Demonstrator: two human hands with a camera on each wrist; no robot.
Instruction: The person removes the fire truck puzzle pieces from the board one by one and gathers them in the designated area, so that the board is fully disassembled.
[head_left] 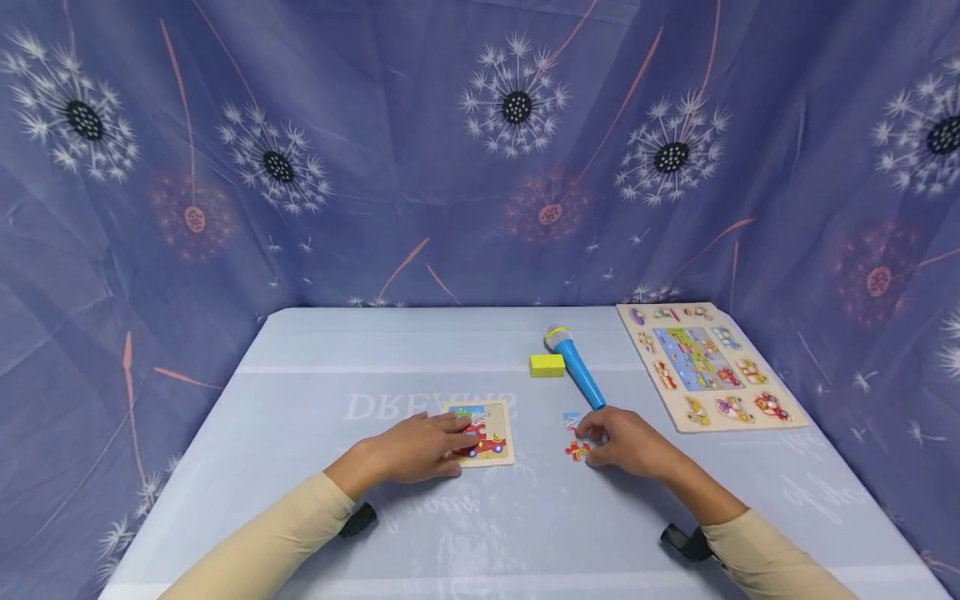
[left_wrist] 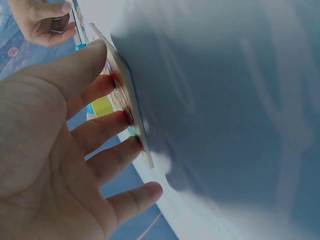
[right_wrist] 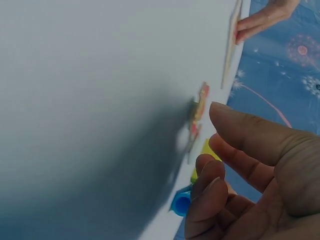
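Note:
A small wooden jigsaw board [head_left: 504, 408] with a red vehicle picture lies on the table. My left hand [head_left: 422, 447] rests on its left part with fingers extended. In the left wrist view, the fingertips [left_wrist: 131, 143] touch the picture side of the board. To the right lie loose jigsaw pieces: a blue-topped one [head_left: 572, 419] and a red and yellow one [head_left: 577, 451]. My right hand [head_left: 628, 442] hovers just beside them, thumb and fingers bent and apart. Between them in the right wrist view is a gap with nothing held; the red and yellow piece [right_wrist: 200, 102] lies beyond.
A blue toy microphone [head_left: 581, 371] lies behind the right hand, with a yellow block [head_left: 547, 366] at its left. The larger wooden puzzle board [head_left: 682, 410] with vehicle pictures is at the table's back right. A patterned blue cloth [head_left: 420, 167] hangs behind the table.

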